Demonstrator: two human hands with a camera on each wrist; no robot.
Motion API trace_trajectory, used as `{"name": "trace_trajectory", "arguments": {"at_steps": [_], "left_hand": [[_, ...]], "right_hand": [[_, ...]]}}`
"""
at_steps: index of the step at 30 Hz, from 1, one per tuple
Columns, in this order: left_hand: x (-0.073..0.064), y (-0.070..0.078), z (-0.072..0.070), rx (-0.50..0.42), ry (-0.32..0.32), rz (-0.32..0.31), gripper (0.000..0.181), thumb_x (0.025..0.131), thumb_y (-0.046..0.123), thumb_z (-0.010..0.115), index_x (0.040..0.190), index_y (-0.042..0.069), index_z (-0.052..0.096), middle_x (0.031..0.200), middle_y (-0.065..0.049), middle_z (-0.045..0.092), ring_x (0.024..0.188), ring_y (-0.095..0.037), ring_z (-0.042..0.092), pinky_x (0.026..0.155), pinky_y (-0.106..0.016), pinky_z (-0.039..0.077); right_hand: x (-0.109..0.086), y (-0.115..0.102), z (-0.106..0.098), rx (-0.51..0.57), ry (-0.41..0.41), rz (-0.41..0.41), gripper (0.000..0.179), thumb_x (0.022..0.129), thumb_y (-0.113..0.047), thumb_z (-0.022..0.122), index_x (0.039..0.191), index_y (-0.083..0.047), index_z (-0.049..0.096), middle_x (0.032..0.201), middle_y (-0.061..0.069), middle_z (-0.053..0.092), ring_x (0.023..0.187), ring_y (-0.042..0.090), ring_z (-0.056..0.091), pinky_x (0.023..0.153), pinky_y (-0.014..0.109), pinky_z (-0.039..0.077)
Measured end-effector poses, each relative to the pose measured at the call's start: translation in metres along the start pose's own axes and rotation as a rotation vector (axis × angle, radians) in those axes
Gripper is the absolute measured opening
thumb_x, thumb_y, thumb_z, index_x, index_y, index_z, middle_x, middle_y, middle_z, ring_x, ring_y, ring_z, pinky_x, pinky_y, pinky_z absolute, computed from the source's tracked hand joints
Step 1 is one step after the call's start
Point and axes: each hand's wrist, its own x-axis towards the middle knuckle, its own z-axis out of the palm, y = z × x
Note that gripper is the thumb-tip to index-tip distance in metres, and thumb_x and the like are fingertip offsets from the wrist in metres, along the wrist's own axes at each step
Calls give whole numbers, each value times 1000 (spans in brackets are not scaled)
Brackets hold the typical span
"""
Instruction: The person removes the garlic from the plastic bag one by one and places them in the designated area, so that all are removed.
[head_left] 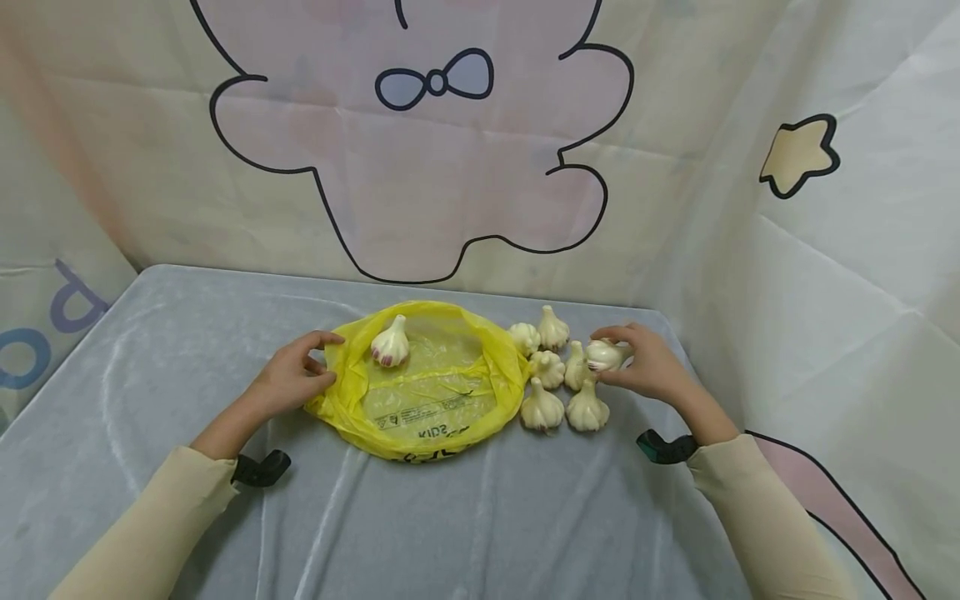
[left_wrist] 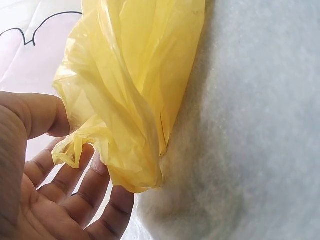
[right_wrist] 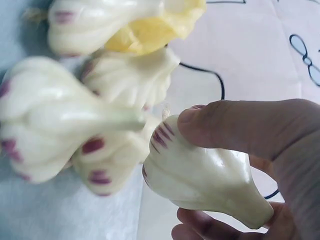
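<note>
A yellow plastic bag (head_left: pixel 348 417) lies spread in a ring on the table, its mouth facing up. Inside it, toward the back left, sits one garlic bulb (head_left: pixel 390 343). My left hand (head_left: pixel 296 372) grips the bag's left edge, with the crumpled plastic (left_wrist: pixel 135 150) between thumb and curled fingers. To the right of the bag my right hand (head_left: pixel 645 362) holds another garlic bulb (right_wrist: pixel 200 172) between thumb and fingers, purple-streaked end pointing left. Several more garlic bulbs (head_left: pixel 542 408) cluster between the bag and this hand.
Grey velvety cloth (head_left: pixel 450 533) covers the table. A hanging fabric backdrop (head_left: pixel 480 183) with cartoon prints stands behind the table, and more printed fabric (head_left: pixel 847 275) hangs at the right. Black camera mounts (head_left: pixel 262 469) sit at both wrists.
</note>
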Motion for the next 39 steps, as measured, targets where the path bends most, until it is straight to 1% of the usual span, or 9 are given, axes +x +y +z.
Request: {"name": "trace_trajectory", "arguments": {"at_steps": [7,11,15,20,24,27,31,34,39], "left_hand": [[0,1,-1,10,-3,-11,51,87,11,61,136,9,46,134,-21,43,84,-24,60,60,-29,51],[0,1,-1,11,-5,-12,51,87,11,61,136,9,46,134,-22,42,87,-25,61,61,-29,51],[0,1,0,10,-1,-15,51,87,11,61,136,9,46,135,-22,42,88,-26,61,61,-29,51],[0,0,0,7,1,-15,51,87,11,61,136,9,46,136,-23,42,89,-27,61,61,-29,51],[-2,0,1,10,14,-1,51,87,9,61,135,8,47,135,-24,43,92,-29,62,62,-28,51],[-2,0,1,18,20,12,50,86,9,61,135,7,48,134,-25,44,94,-30,62,62,-28,50],[-2,1,2,16,13,3,50,86,9,61,135,7,47,133,-24,44,93,-29,62,61,-28,50],[-1,0,2,20,14,-10,49,87,10,60,135,8,47,134,-22,43,92,-29,61,61,-28,51],[0,0,2,24,18,-4,49,87,10,60,135,9,47,134,-22,43,91,-29,61,59,-28,50]], "right_hand": [[-5,18,-1,-3,-19,57,51,77,-24,79,123,-12,63,113,16,59,100,31,56,76,43,46],[-5,26,0,1,-46,64,51,77,-23,79,124,-11,63,114,18,59,103,35,56,78,47,47],[-6,32,1,13,-73,59,51,78,-22,79,125,-9,62,119,22,57,107,40,55,79,51,47],[-8,37,-2,27,-65,58,51,77,-21,80,123,-8,63,125,21,57,109,38,55,80,49,47],[-9,39,-3,19,-72,48,51,76,-22,81,123,-8,64,122,20,59,105,37,56,78,46,48],[-9,41,-3,-5,-89,42,51,76,-22,81,122,-8,64,116,21,61,101,37,57,74,42,48],[-9,44,2,-42,-131,52,51,74,-20,80,121,-9,65,112,22,60,99,36,56,70,37,45],[-9,46,7,-49,-164,56,52,73,-20,80,121,-11,65,113,23,59,99,35,56,70,36,45],[-6,48,15,-38,-200,61,49,71,-19,82,117,-15,67,109,22,59,90,29,57,68,33,44]]}}
